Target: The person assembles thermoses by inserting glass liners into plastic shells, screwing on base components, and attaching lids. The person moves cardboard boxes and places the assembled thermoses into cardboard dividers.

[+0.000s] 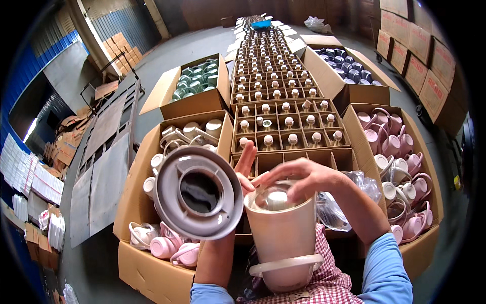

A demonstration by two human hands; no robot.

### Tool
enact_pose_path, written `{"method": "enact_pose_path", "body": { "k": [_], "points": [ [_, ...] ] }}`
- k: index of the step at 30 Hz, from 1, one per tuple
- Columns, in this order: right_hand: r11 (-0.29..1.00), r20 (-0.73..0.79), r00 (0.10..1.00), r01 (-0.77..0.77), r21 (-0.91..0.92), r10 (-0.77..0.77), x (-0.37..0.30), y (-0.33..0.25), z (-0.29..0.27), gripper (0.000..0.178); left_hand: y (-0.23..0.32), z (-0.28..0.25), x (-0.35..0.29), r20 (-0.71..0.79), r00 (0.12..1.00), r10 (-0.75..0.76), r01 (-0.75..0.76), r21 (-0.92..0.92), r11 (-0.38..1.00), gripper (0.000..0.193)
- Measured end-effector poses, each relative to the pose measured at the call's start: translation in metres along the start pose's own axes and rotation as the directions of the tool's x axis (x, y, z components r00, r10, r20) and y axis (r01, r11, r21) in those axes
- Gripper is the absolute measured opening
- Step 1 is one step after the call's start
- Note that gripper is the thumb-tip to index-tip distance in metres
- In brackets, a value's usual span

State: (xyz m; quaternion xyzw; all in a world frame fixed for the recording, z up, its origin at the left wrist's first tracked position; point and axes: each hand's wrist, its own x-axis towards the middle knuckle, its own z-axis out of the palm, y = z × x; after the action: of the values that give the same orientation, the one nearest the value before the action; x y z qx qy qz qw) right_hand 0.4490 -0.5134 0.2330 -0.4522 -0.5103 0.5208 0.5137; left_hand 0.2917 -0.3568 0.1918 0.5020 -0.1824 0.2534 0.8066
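A round grey plastic ring (172, 202) with a dark open middle tilts toward me at the left. Behind it is my left hand (246, 164), which appears to hold it; only stretched fingers show past its right edge. Beside it, a cream vacuum jug (281, 230) leans upside down against my lap, its pink end and pale handle (288, 263) lowest. A shiny silvery liner (277, 200) shows inside the jug's upper opening. My right hand (309, 175) arches over that opening, fingers curved and apart; whether they touch the liner is unclear.
Cartons of pink and cream jugs flank me at left (147, 263) and right (430, 253). Ahead, divided cartons (283, 104) of silvery liners run far back. Clear plastic bags (334, 210) lie by my right arm. Green (195, 81) and dark blue jugs (349, 68) fill cartons farther off.
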Motion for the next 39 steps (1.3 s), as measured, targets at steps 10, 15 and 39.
{"method": "enact_pose_path", "body": {
  "k": [10,15,39],
  "points": [
    [0.396,-0.126,0.96,-0.22,-0.892,0.249,0.014,-0.057,0.029,0.055,0.005,-0.03,0.002,-0.499,0.866,-0.015,-0.175,-0.331,0.927,0.054],
    [0.487,-0.001,0.971,-0.121,-0.865,0.239,0.019,-0.04,0.02,0.051,0.007,-0.027,0.002,-0.708,0.696,0.12,-0.134,0.037,0.99,0.049],
    [0.738,-0.349,0.896,0.428,0.522,-0.273,0.022,0.066,-0.018,0.022,0.046,0.06,0.029,0.291,0.956,-0.042,-0.251,0.882,0.399,0.035]
  ]
}}
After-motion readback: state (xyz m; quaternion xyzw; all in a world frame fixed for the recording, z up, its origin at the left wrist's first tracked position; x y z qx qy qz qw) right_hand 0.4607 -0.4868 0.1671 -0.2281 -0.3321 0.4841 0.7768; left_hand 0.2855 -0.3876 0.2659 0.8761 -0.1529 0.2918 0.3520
